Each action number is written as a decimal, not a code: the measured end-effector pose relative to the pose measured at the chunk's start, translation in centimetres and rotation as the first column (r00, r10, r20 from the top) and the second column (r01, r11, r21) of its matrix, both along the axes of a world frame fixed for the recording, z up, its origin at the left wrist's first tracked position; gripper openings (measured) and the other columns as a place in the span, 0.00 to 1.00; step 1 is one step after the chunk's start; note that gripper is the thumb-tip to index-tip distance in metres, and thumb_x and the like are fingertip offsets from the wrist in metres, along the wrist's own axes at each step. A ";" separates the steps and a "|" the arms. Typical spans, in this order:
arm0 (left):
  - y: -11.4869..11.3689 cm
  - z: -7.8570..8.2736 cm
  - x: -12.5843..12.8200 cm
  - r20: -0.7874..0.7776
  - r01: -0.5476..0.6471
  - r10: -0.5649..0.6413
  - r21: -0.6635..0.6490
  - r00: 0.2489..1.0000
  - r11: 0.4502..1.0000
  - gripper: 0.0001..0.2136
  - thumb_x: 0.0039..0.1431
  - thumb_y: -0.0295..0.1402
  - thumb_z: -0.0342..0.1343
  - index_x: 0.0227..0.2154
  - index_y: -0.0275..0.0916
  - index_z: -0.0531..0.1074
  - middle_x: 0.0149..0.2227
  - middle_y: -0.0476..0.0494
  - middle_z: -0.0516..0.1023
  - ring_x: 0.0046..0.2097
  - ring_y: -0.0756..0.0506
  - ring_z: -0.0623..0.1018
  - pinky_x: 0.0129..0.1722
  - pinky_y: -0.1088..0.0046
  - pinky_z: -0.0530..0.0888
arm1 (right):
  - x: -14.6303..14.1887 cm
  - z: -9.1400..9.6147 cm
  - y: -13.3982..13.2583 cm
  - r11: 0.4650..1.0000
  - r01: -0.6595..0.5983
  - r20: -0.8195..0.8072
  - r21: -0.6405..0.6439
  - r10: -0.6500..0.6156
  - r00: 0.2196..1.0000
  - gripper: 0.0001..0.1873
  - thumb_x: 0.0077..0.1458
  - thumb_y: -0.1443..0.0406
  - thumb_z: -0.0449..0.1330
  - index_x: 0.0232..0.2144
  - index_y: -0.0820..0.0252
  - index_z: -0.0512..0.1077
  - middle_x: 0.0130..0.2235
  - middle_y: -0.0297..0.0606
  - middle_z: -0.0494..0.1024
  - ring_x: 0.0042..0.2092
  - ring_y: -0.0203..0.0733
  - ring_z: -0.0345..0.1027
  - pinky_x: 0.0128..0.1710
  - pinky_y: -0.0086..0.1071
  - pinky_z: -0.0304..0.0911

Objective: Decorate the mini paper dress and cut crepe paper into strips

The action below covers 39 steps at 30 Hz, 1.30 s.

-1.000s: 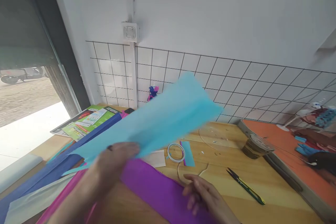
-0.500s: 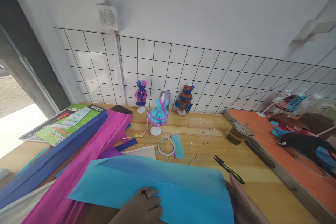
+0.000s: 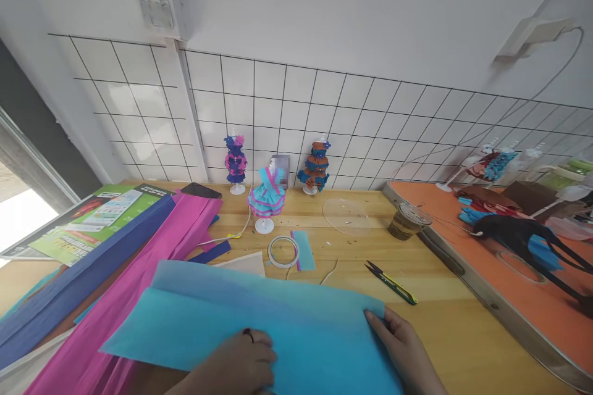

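Observation:
A large light-blue paper sheet [image 3: 278,308], folded over along its far side, spreads across the front of the table. My left hand [image 3: 248,361], with a dark ring on one finger, rests at the sheet's middle with its fingers curled closed over the paper; the fingertips are partly hidden. At the right end, my right hand [image 3: 401,342] pinches the sheet's corner, thumb on top and fingers behind. Thread snips [image 3: 391,282] with yellow-green handles lie just beyond the right hand. A roll of white tape [image 3: 283,252] sits past the sheet, beside a small blue strip with a purple edge [image 3: 303,250].
Pink paper [image 3: 139,278] and blue paper [image 3: 83,284] lie lengthwise at left, near a green printed leaflet [image 3: 92,216]. Miniature dresses on stands, one turquoise [image 3: 266,194], line the back. A lidded tub [image 3: 407,222] stands by the orange surface [image 3: 523,284] at right.
The view has shifted slightly right. My right hand has come up onto the sheet's corner, thumb now on top. A fold shows more clearly along the far edge; my left hand stays on the paper.

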State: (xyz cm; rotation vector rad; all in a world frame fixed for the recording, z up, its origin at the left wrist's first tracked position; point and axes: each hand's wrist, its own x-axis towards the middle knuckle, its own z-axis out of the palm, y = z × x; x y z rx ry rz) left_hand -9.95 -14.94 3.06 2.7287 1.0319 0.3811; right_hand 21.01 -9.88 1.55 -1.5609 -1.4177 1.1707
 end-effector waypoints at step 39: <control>11.2 -2.1 -0.2 0.140 -0.270 0.305 -0.224 0.942 0.936 0.12 0.60 0.35 0.46 0.29 0.40 0.73 0.33 0.46 0.74 0.39 0.46 0.71 0.39 0.71 0.65 | 0.0 -2.0 0.0 0.977 0.112 0.270 0.183 -0.160 0.950 0.21 0.54 0.49 0.48 0.23 0.58 0.63 0.22 0.32 0.66 0.26 0.38 0.61 0.26 0.27 0.59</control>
